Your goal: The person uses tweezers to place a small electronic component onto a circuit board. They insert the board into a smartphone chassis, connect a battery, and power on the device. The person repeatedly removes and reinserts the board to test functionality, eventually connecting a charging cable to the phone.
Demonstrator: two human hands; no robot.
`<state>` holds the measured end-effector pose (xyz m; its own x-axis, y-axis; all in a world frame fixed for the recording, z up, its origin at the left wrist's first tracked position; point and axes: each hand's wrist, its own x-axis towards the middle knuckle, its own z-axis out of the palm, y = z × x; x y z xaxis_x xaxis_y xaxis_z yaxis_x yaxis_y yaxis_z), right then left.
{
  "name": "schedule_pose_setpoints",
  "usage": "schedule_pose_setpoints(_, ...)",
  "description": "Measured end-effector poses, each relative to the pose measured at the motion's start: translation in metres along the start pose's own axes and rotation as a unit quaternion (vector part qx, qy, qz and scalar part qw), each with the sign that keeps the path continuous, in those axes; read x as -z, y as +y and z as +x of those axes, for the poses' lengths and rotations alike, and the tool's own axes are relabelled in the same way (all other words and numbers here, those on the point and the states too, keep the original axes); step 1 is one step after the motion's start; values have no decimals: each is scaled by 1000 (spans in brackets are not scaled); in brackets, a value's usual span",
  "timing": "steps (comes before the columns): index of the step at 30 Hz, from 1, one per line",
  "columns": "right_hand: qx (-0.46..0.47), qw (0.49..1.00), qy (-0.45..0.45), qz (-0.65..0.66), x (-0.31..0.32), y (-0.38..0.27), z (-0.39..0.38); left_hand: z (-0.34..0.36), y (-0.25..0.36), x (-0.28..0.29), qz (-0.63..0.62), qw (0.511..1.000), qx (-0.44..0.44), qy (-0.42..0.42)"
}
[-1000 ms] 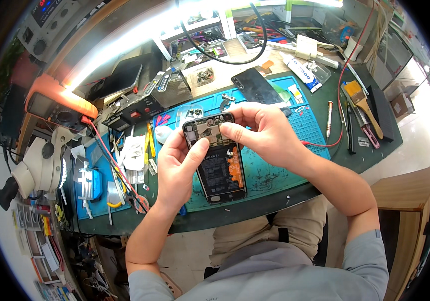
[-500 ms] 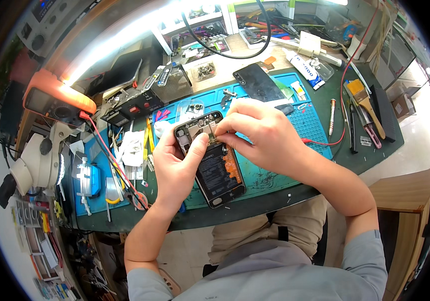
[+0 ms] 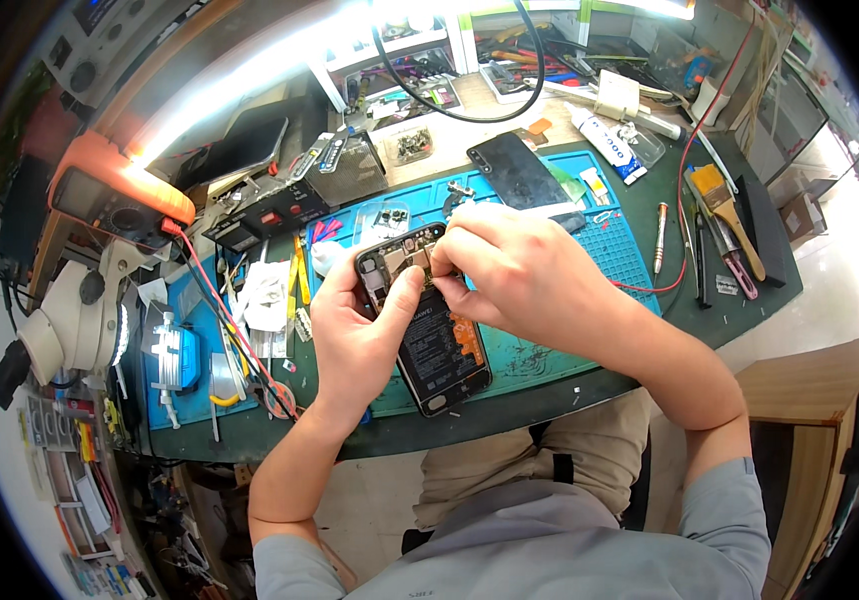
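Showing a flat black battery (image 3: 431, 348) and a ragged orange film (image 3: 470, 343), the opened phone (image 3: 437, 404) slants over the teal mat (image 3: 614, 250). The left hand (image 3: 354, 332) wraps its upper left edge, thumb across the metal-plated board (image 3: 398, 262); the right hand's (image 3: 519, 268) fingertips bunch at the board's right side (whether they pinch anything, I can't tell). Beyond lies a smooth dark slab (image 3: 524, 175). A second ago the right thumb pressed flatter there.
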<state>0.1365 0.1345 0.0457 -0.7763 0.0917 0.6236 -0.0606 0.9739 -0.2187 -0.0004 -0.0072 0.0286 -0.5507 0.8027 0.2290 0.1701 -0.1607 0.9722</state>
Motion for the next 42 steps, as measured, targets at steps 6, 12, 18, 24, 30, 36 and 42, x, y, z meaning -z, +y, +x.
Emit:
schedule_pose_setpoints(6,36,999,41,1,-4,2,1,0,1,1,-4,1000,1,-3)
schedule_pose_setpoints(12,16,997,54,57,-4,7,3,0,1,3,-13,1000,17,-11)
schedule_pose_setpoints(18,-215,942,61,251,-3,12,-3,4,-3,9,-103,992,74,9)
schedule_pose_setpoints(24,-298,731,-97,606,-13,15,-11,6,-8,9,-159,982,100,0)
schedule_pose_setpoints(30,-299,729,-113,605,-18,16,-12,4,-7,7,-153,984,96,1)
schedule_pose_setpoints(36,-304,742,-95,590,-15,14,-9,3,-7,6,-143,986,83,-3)
schedule_pose_setpoints(42,-319,709,-90,622,-15,15,-9,2,-5,6,-133,988,77,-6)
